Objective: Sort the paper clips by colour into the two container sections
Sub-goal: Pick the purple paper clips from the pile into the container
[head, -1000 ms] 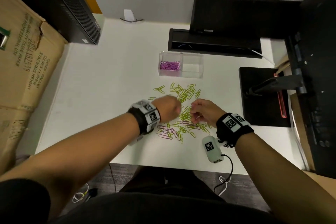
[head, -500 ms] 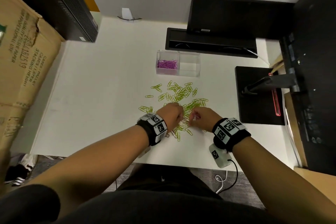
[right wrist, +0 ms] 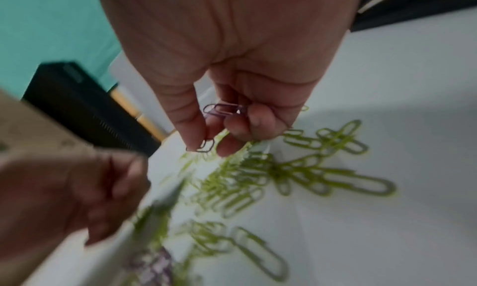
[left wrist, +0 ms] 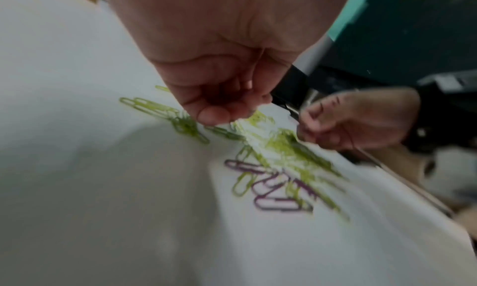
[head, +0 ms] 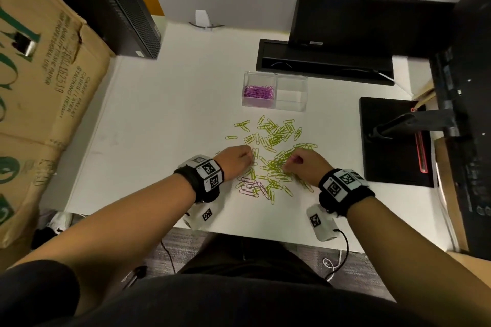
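Green paper clips (head: 276,138) lie scattered over the white table (head: 159,119), with a few purple paper clips (head: 249,186) at the near edge of the pile. The clear two-section container (head: 276,109) stands behind; its left section holds purple clips (head: 257,92), while its right section (head: 291,95) holds none. My right hand (head: 289,164) pinches a purple clip (right wrist: 206,145) between thumb and finger and keeps another purple clip (right wrist: 223,109) in the curled fingers. My left hand (head: 248,159) is curled, fingertips (left wrist: 214,116) down on the green clips (left wrist: 185,125); no clip shows in it.
A black monitor base (head: 324,61) stands right behind the container. A black stand plate (head: 393,141) lies to the right, a cardboard box (head: 39,87) to the left and a dark computer case (head: 114,5) at the back left. The table's front edge (head: 265,233) runs close under my wrists.
Both hands have come down onto the pile and drawn a little apart. The purple clips near the front edge, covered by my left wrist half a second ago, show again.
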A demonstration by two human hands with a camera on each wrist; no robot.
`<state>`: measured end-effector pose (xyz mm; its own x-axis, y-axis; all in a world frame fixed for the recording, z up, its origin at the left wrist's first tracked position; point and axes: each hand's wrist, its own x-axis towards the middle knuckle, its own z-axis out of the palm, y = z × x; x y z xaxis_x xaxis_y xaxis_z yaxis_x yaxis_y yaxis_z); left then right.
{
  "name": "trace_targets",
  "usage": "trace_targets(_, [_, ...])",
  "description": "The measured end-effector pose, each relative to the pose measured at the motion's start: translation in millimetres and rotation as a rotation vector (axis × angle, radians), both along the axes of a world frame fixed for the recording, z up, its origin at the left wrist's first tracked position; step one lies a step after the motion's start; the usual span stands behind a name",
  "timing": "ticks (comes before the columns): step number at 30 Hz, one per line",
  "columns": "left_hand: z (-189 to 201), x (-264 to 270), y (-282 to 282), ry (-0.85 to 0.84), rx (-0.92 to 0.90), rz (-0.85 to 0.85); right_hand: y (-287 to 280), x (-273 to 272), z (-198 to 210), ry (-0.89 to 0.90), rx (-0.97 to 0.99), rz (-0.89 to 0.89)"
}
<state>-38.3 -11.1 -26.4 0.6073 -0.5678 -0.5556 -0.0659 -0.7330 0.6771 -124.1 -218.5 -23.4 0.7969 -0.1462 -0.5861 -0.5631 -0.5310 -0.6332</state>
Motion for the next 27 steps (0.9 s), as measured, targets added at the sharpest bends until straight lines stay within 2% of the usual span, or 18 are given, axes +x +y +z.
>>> trace_targets(2, [-0.2,-5.9,5.8,-0.074,0.087,-0.14,1.3,3.9,3.5,-0.001,0.123,-0.083])
trace_targets(6, [-8.7,-9.7,16.3,-0.223,0.143,-0.364,11.3,8.5,8.8,0.047,0.555,-0.264])
trace_targets(13, [-17.0,-13.7,14.8,-0.336,0.173,-0.408,33.2,8.4,3.7,0.172,0.804,-0.322])
trace_targets(15, [-16.3,-12.8,12.7,-0.326,0.191,-0.401,38.7,6.7,4.0,0.193,0.744,-0.286])
trace_targets(16, [-15.3,-12.2,12.0,-0.316,0.201,-0.398,41.1,6.1,4.2,0.186,0.653,-0.232])
trace_targets(19, [-13.4,-10.4,11.7,-0.287,0.204,-0.382,46.4,3.7,2.8,0.124,0.198,0.066])
trace_targets(21, [-12.8,-8.0,12.8,-0.255,0.17,-0.318,50.1,0.6,-0.7,0.076,-0.019,0.229])
trace_targets(24, [-11.2,-2.5,15.8,-0.182,0.115,-0.146,57.1,-5.4,-7.0,0.074,-0.185,0.344])
trace_targets(27, [-8.8,5.2,16.9,-0.081,0.048,0.037,61.0,-7.1,-8.7,0.085,-0.271,0.367])
